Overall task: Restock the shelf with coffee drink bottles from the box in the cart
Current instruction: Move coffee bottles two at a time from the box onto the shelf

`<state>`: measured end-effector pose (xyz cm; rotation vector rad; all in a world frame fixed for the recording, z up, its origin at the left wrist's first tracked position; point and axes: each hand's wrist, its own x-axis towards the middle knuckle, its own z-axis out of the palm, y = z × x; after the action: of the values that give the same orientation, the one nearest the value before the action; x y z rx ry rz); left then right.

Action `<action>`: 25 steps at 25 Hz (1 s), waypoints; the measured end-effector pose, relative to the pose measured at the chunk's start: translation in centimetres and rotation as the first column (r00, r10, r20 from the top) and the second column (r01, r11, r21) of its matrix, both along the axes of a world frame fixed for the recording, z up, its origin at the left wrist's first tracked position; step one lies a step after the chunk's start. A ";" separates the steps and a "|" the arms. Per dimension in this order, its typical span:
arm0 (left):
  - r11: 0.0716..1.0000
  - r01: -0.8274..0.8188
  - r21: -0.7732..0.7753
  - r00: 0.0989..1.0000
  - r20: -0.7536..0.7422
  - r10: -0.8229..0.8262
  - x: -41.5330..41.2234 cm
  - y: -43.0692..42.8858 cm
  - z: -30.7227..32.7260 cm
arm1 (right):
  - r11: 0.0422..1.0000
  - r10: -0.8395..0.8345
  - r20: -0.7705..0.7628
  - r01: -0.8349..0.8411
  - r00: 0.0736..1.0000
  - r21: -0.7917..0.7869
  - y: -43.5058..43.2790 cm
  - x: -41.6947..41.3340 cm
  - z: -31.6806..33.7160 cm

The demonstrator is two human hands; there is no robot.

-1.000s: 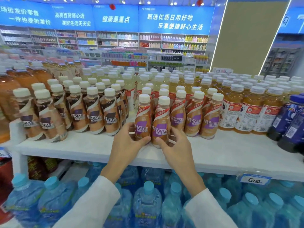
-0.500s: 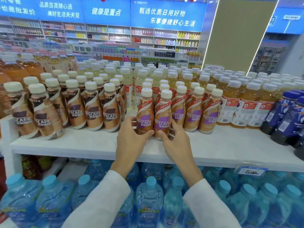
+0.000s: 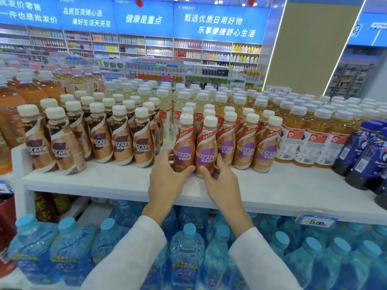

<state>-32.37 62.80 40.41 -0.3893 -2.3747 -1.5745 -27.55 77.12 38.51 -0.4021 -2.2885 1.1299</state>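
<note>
Two Nescafe coffee bottles with purple labels and cream caps stand side by side on the white shelf (image 3: 104, 181). My left hand (image 3: 167, 176) wraps the base of the left bottle (image 3: 185, 143). My right hand (image 3: 219, 178) wraps the base of the right bottle (image 3: 206, 147). Both bottles stand upright at the front of a row of matching purple-label bottles (image 3: 245, 143). Brown-label Nescafe bottles (image 3: 121, 141) fill the shelf to the left, with a small gap between the two groups. The box and cart are out of view.
Orange tea bottles (image 3: 293, 139) and dark blue bottles (image 3: 360, 155) stand to the right. Large water jugs with blue caps (image 3: 188, 254) fill the lower shelf. A price tag reading 6.00 (image 3: 317, 221) hangs on the shelf edge. Store aisles lie behind.
Both hands have pushed the two purple-label bottles slightly back toward the row. The camera has tilted down a little and shifted right.
</note>
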 end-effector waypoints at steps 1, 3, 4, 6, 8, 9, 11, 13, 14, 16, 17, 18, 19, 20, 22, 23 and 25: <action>1.000 0.001 -0.017 1.000 -0.002 -0.001 0.1 0.0 0.0 | 1.000 0.001 0.021 -0.001 1.000 -0.002 -0.1 0.3 0.2; 0.998 0.023 -0.057 1.000 -0.003 -0.023 0.6 -0.1 0.0 | 1.000 0.009 0.020 -0.008 1.000 -0.015 -0.5 1.5 0.7; 0.996 0.029 -0.082 1.000 -0.005 -0.029 1.1 -0.3 0.0 | 1.000 0.018 0.006 -0.018 1.000 -0.014 -0.8 2.3 0.8; 0.993 -0.003 -0.115 1.000 0.002 0.003 2.3 -1.3 -0.4 | 0.999 0.046 -0.013 -0.046 0.999 -0.009 -2.0 4.6 0.9; 0.993 -0.045 -0.106 0.999 0.001 0.046 4.5 -3.1 -1.5 | 0.995 0.100 -0.055 -0.101 0.993 -0.003 -3.5 7.3 0.1; 0.993 -0.074 -0.088 0.997 -0.024 0.073 6.0 -4.1 -2.4 | 0.989 0.144 -0.083 -0.145 0.986 0.001 -4.2 8.4 -0.5; 0.984 -0.166 -0.062 0.985 -0.050 0.163 9.8 -6.6 -4.9 | 0.959 0.273 -0.114 -0.279 0.955 -0.042 -6.5 9.9 -2.7; 0.962 -0.265 -0.065 0.964 -0.007 0.265 13.7 -9.5 -7.5 | 0.917 0.378 -0.164 -0.393 0.911 -0.073 -8.9 10.9 -5.4; 0.944 -0.323 -0.070 0.945 0.025 0.325 15.4 -11.0 -8.9 | 0.896 0.421 -0.171 -0.438 0.891 -0.078 -10.2 11.2 -6.8; 0.890 -0.449 -0.076 0.881 0.130 0.455 19.3 -15.1 -12.1 | 0.841 0.516 -0.123 -0.529 0.848 -0.112 -13.7 12.2 -9.3; 0.860 -0.504 -0.078 0.841 0.184 0.509 21.2 -17.0 -13.3 | 0.814 0.557 -0.104 -0.566 0.824 -0.130 -15.3 12.8 -10.6; 0.824 -0.558 -0.094 0.790 0.242 0.563 23.3 -19.0 -14.8 | 0.781 0.601 -0.084 -0.606 0.795 -0.148 -17.0 13.3 -11.9; 0.784 -0.612 -0.108 0.734 0.290 0.614 25.3 -21.0 -16.3 | 0.759 0.633 -0.043 -0.631 0.773 -0.163 -18.9 13.9 -13.3; 0.739 -0.664 -0.117 0.676 0.331 0.659 27.4 -23.0 -17.5 | 0.727 0.673 0.008 -0.660 0.739 -0.191 -21.0 14.5 -14.3; 0.659 -0.742 -0.124 0.583 0.365 0.726 30.9 -26.4 -19.8 | 0.665 0.746 0.162 -0.710 0.646 -0.232 -25.0 15.5 -17.2; 0.624 -0.770 -0.134 0.538 0.390 0.747 32.4 -27.9 -20.9 | 0.623 0.782 0.231 -0.736 0.579 -0.266 -26.8 16.0 -18.7; 0.552 -0.816 -0.172 0.425 0.469 0.774 35.2 -30.8 -22.7 | 0.560 0.820 0.337 -0.772 0.463 -0.301 -30.5 16.6 -21.6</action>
<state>2.85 32.01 17.76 1.1878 -2.1811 -1.3184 -10.92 46.64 16.94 0.5609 -2.9381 1.7508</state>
